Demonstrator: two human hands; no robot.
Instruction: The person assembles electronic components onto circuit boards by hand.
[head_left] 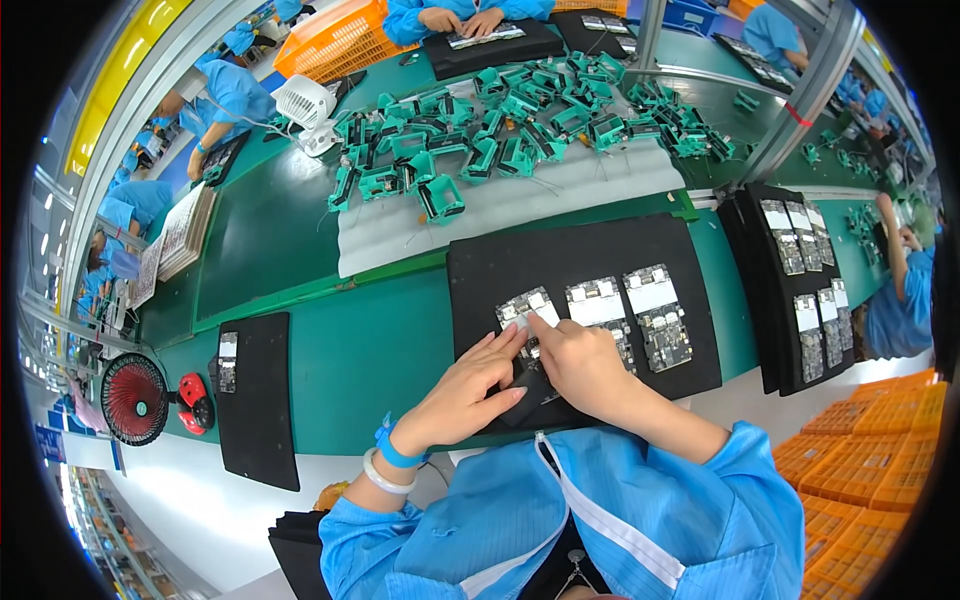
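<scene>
In front of me a circuit board [527, 303] lies on a black foam mat [490, 258], the leftmost of three in a row. My left hand [468, 385] rests over its left side with fingers stretched out, the fingertips touching the board. My right hand [582, 368] is curled, its index finger pressing on the white patch of the same board. Whether its folded fingers hold anything is hidden. Beside them lie a middle circuit board [600, 305] and a right circuit board [660, 325], each with a white patch. A dark piece [537, 388] shows between my hands.
Green plastic housings [440, 198] with wires lie heaped on a white sheet [390, 240] beyond the mat. Black mats with boards [792, 262] stand to the right, near a metal post [800, 110]. A black pad [255, 425] and a fan [134, 398] are left. Co-workers sit around.
</scene>
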